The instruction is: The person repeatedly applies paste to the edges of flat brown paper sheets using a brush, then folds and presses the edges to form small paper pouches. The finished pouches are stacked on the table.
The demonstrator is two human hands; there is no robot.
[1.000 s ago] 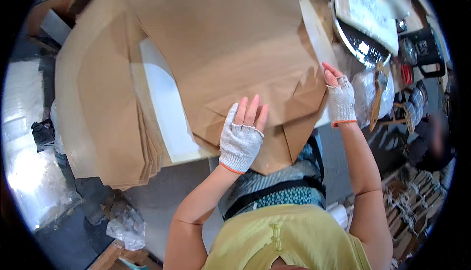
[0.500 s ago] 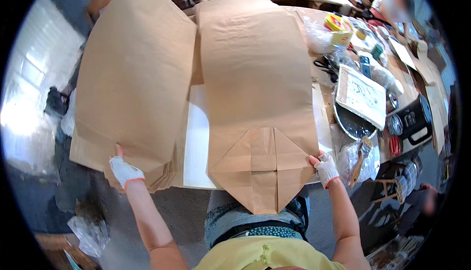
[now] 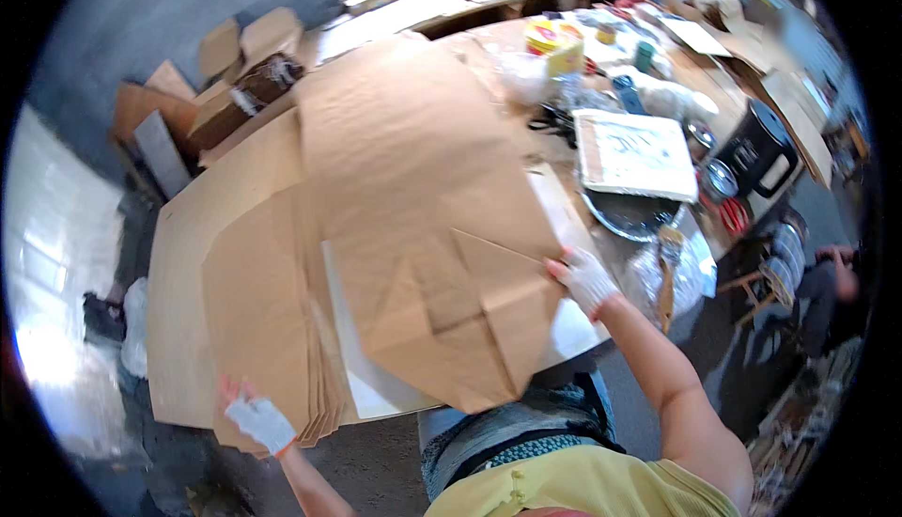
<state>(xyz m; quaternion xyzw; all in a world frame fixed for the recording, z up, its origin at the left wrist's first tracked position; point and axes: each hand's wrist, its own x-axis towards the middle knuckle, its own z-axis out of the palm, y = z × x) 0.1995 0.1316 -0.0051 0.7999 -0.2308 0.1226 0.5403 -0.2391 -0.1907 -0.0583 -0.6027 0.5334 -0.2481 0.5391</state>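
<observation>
A large brown paper bag [image 3: 423, 160] lies lengthwise across the middle of the table, its folded bottom end nearest me. A white board [image 3: 349, 348] shows under its edges. My right hand [image 3: 587, 282], in a white fingerless glove, pinches the bag's right edge near the folded end. To the left is a stack of brown paper bags [image 3: 258, 301] with fanned layers along its right side. My left hand [image 3: 260, 421], gloved the same way, is at the near end of that stack, fingers apart and holding nothing. The bag's folded end is slightly blurred.
At right are a foil-like basin [image 3: 629, 216] under a white slab [image 3: 634, 153], a brush [image 3: 668, 277], a black kettle [image 3: 759, 146] and a yellow tub [image 3: 554, 42]. Cardboard pieces [image 3: 221, 108] lean at the back left. A person sits at far right; another is at the back.
The view has turned, shifting the table. The large brown paper spread at left no longer covers the stack and the board there. My left hand's fingers have spread; my right hand stays at the bag's edge.
</observation>
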